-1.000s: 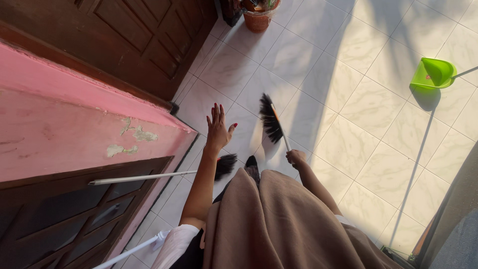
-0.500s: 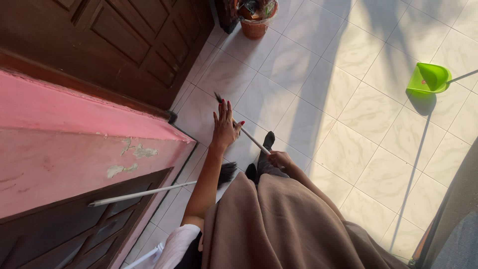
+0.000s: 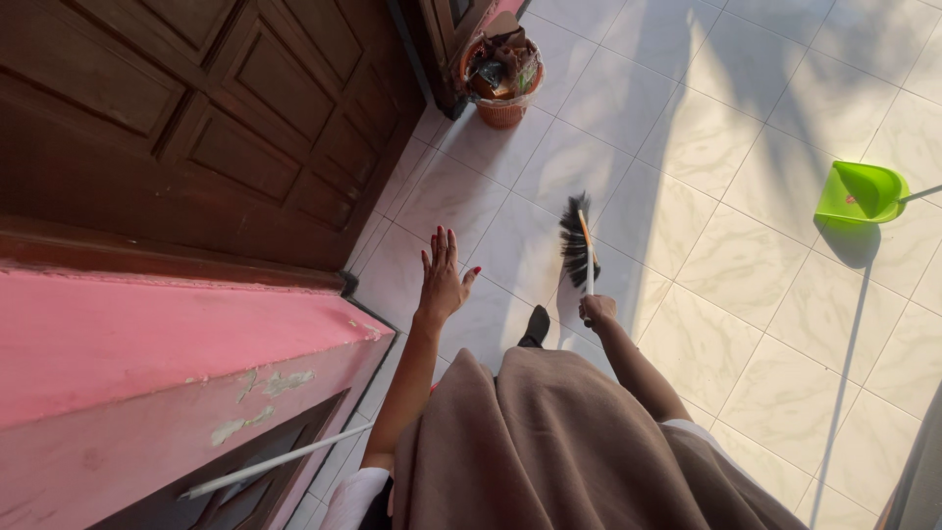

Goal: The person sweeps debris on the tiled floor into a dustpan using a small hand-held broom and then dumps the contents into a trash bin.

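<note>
My right hand [image 3: 596, 310] grips the white handle of a broom [image 3: 579, 243] whose black bristles fan out over the pale tiled floor ahead of me. My left hand [image 3: 444, 278] is raised beside it with fingers spread, holding nothing, near the foot of the wooden door. A black shoe tip [image 3: 537, 325] shows below the hem of my brown skirt [image 3: 549, 447].
A brown panelled door [image 3: 206, 128] and a pink wall ledge [image 3: 147, 353] stand at my left. An orange basket [image 3: 502, 74] full of scraps sits by the door frame ahead. A green dustpan [image 3: 859, 193] stands at the right. A white rod [image 3: 275, 458] leans by the ledge.
The broom head has swung forward and fanned out again after lying low half a second ago. The view has shifted toward the door and basket. My left hand stays raised and spread.
</note>
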